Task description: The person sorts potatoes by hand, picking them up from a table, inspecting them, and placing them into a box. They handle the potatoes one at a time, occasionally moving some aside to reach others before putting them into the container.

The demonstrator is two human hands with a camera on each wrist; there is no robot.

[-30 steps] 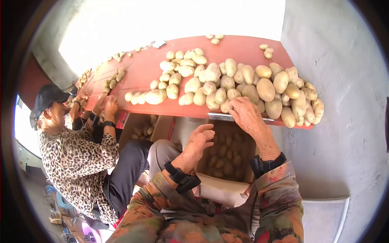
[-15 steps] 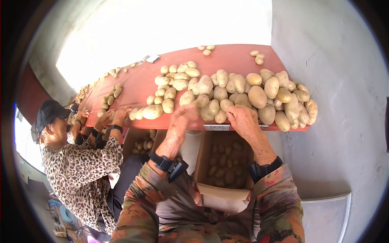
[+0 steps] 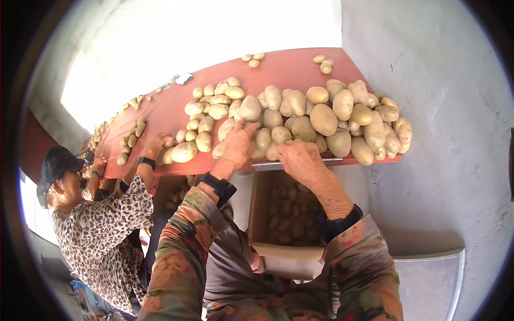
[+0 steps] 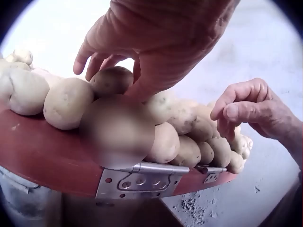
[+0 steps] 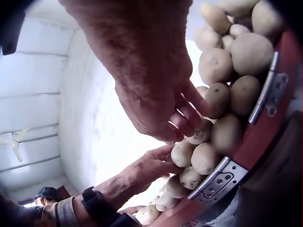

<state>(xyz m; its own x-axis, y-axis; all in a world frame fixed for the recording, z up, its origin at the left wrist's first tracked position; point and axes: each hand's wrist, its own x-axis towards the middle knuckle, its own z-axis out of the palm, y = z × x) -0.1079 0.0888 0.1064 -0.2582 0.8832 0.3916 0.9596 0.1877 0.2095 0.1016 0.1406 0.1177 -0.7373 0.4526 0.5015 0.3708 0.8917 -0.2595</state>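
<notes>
Pale potatoes lie heaped along the front edge of a red table. At the heap's left part my left hand reaches in. In the left wrist view, its thumb and fingers are around a small potato that sits behind a larger blurred potato. Farther right, my right hand is over the front edge of the heap. Its fingers are loosely bent near the potatoes, with nothing seen between them in the left wrist view, where the right hand shows from the side.
Below the table edge stands a cardboard box with potatoes in it. A metal hinge is fixed to the table edge. To the left, another person works at the same table. A grey wall bounds the right side.
My left hand has risen from above the box to the potatoes and taken hold of one. My right hand stays at the heap's front edge. The head view has shifted.
</notes>
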